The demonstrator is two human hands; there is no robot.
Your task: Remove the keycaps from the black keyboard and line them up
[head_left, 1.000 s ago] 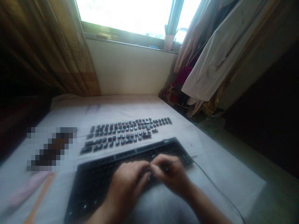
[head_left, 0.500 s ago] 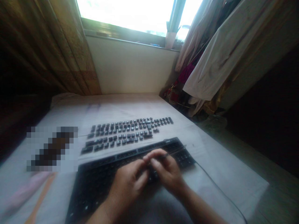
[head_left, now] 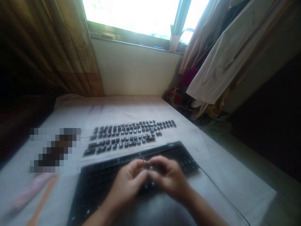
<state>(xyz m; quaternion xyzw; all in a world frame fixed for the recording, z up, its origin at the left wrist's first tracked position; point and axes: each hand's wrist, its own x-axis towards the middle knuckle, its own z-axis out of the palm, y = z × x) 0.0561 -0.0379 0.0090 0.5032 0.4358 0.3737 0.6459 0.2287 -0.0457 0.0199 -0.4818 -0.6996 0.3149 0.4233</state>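
Note:
A black keyboard lies at a slant on the white cloth, most of its keycaps off. Above its middle, my left hand and my right hand meet at the fingertips. Both are closed in a pinch, thumbs against forefingers. Something small and dark seems to be between the fingertips, too blurred and covered to name. Beyond the keyboard, many loose black keycaps stand in rows on the cloth. The part of the keyboard under my hands is hidden.
The keyboard's cable runs off the right side of the cloth-covered table. At left lie an orange stick-like handle, a pink cloth-like thing and a pixelated patch. Clothes hang at right; a curtain hangs at left.
A thin dark tool seen half a second ago sticking out from my right hand no longer shows. My fingertips have come together lower over the keyboard. The view has shifted slightly.

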